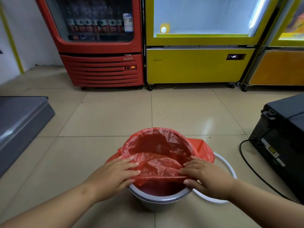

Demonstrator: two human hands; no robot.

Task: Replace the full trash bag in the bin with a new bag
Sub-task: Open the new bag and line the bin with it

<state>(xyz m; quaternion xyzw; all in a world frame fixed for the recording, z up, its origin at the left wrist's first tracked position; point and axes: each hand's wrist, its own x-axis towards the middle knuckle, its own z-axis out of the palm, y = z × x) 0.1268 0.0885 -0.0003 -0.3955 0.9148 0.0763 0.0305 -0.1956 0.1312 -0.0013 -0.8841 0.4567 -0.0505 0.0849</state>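
Head view, looking down at a tiled floor [115,116]. Close to the person stands a grey bin [158,199], upright, with a red bag [156,145] set in its mouth. The bag's far edge and both side edges are folded out over the rim, and loose plastic hangs down outside on the right. The near edge is not over the rim: it runs as a taut fold between the two hands, above the bin's opening, and the grey near rim shows bare below it.

The left hand [115,173] lies on the bag at the left of the rim, fingers fairly straight on top of the plastic and thumb low by the rim, with the bag's corner caught between them. The right hand [209,176] pinches the other end of the fold, fingers above and thumb beneath.

A white ring [230,170] lies on the floor just behind and to the right of the bin. Farther back, a red cooler [102,68] with bottles inside stands beside a yellow cooler [197,66]. At the right edge a dark machine [283,137] sits with a black cable [246,162] curving over the floor. A grey box [21,122] lies at the left.
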